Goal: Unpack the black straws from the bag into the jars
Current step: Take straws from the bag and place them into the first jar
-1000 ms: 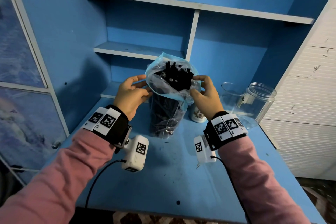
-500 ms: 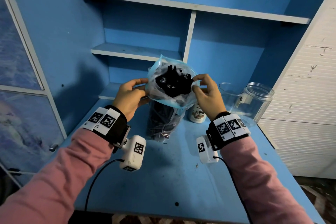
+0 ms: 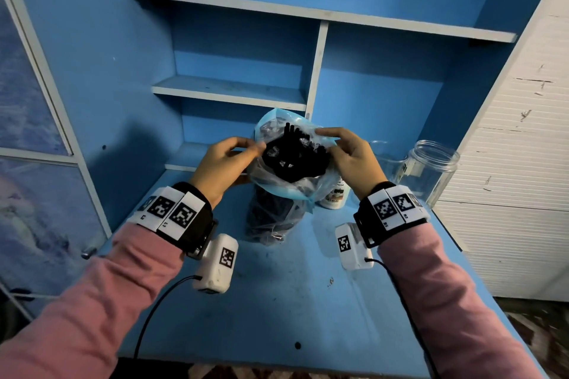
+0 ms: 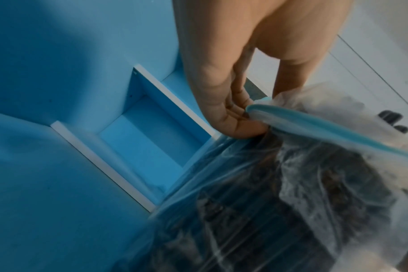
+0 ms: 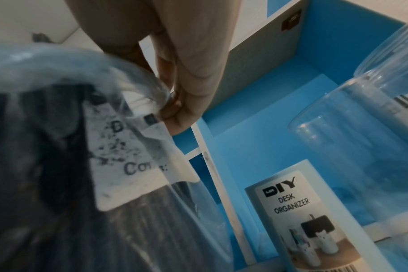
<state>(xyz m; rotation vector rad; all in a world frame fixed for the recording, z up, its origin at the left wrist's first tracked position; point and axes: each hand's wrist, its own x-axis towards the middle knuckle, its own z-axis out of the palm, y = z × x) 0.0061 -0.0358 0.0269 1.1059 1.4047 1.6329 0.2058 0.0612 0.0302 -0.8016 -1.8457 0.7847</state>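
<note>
Straws (image 3: 294, 154), black and bunched, stand upright in a clear plastic bag (image 3: 277, 218) at the middle of the head view, their tips showing through the bag's open mouth. Nearest the camera, at the bottom of the frame, two pink sleeves (image 3: 92, 311) reach in over the blue desk (image 3: 292, 301), each wrist wearing a black band with white coded tags and a small white camera box hanging under it. Just beyond them the bag's base rests on the desk. The left hand (image 3: 223, 166) pinches the bag's blue-edged rim on the left of the mouth; the left wrist view shows its thumb and fingers (image 4: 233, 117) pressed together on that rim. The right hand (image 3: 351, 155) pinches the opposite side of the mouth, and the right wrist view shows its fingertips (image 5: 177, 114) closed on the clear film just above a white printed label on the bag. The mouth is spread between the two hands.

Behind the bag, to its right, stands a small white container (image 3: 334, 195) labelled "DIY DESK ORGANIZER". Further right, in the right middle of the frame, are two clear jars (image 3: 431, 169), lidless and touching or nearly so. Farthest back, blue shelves (image 3: 234, 95) fill the upper frame.
</note>
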